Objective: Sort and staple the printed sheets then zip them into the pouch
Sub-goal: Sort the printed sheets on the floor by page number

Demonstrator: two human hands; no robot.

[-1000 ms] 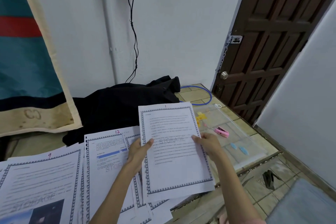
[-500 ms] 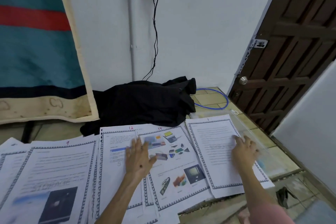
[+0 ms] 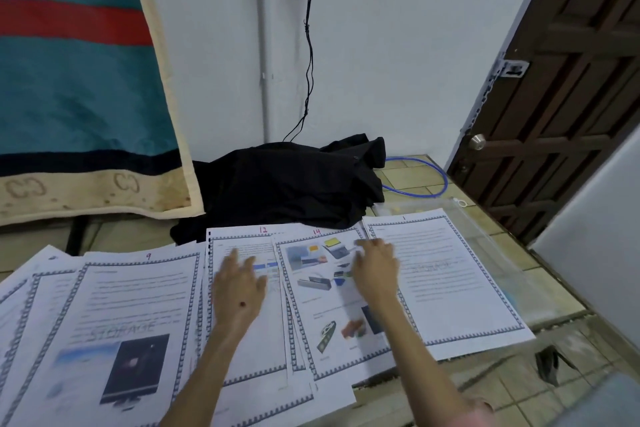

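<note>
Printed sheets with patterned borders lie spread over the tiled counter. Sheet 1 (image 3: 446, 281) lies flat at the right, on top of the clear zip pouch (image 3: 485, 239), whose far and right edges stick out. Sheet 14 (image 3: 322, 308), with colour pictures, lies in the middle. Sheet 12 (image 3: 242, 333) is left of it and sheet 9 (image 3: 135, 308) further left. My left hand (image 3: 239, 288) rests flat on sheet 12 with fingers spread. My right hand (image 3: 375, 267) hovers or touches over sheet 14's upper right corner, fingers straight and blurred. No stapler shows.
A black garment (image 3: 287, 184) is heaped behind the sheets against the wall. A blue cable loop (image 3: 433, 180) lies at the back right. A brown door (image 3: 561, 90) stands at the right. A teal blanket (image 3: 76, 80) hangs at the left. The counter edge (image 3: 554, 322) drops off at the right.
Sheet 1, held up in both hands a second ago, now lies on the pouch at the right. My right hand has moved left from it onto sheet 14. My left hand stays on sheet 12.
</note>
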